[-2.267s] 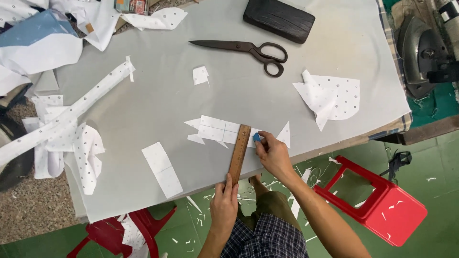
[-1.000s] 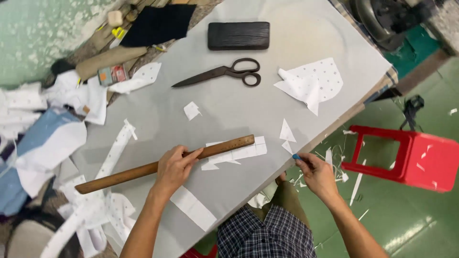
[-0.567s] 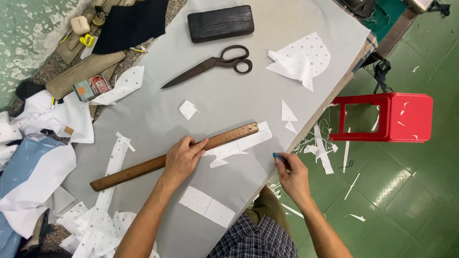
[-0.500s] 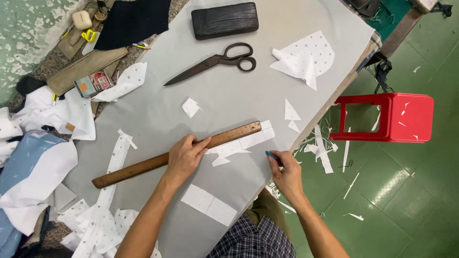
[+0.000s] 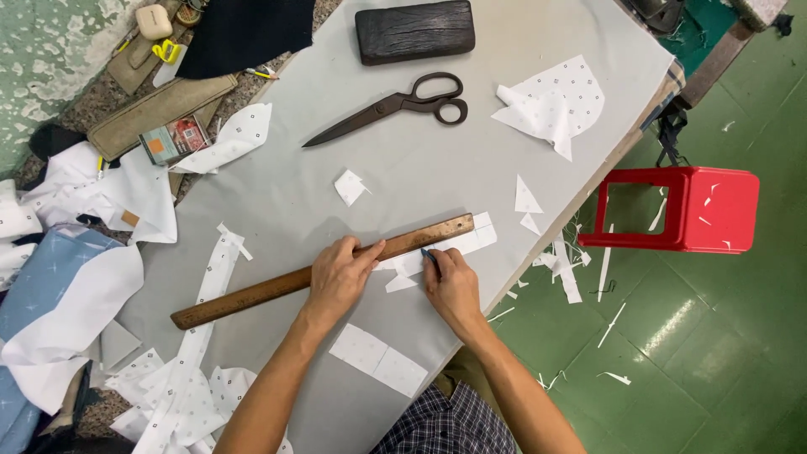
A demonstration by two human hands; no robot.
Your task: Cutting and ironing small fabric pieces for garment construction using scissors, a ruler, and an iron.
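Observation:
A long wooden ruler (image 5: 252,290) lies slanted across the grey table (image 5: 403,168). My left hand (image 5: 340,273) presses flat on its middle, fingers spread. Under the ruler's right end sits a small white dotted fabric piece (image 5: 466,242). My right hand (image 5: 450,282) pinches a small blue chalk (image 5: 427,253), its tip against the ruler's near edge on the fabric. A white rectangular fabric piece (image 5: 378,360) rests by the table's near edge, below my hands.
Black scissors (image 5: 395,105) and a dark block (image 5: 414,31) lie farther back. A larger dotted fabric scrap (image 5: 555,105) sits at the right edge. White and blue cloth (image 5: 76,277) piles up on the left. A red stool (image 5: 681,210) stands on the green floor.
My right hand has come from off the table's edge up to the ruler with the chalk. The left hand still pins the ruler, which has shifted only slightly.

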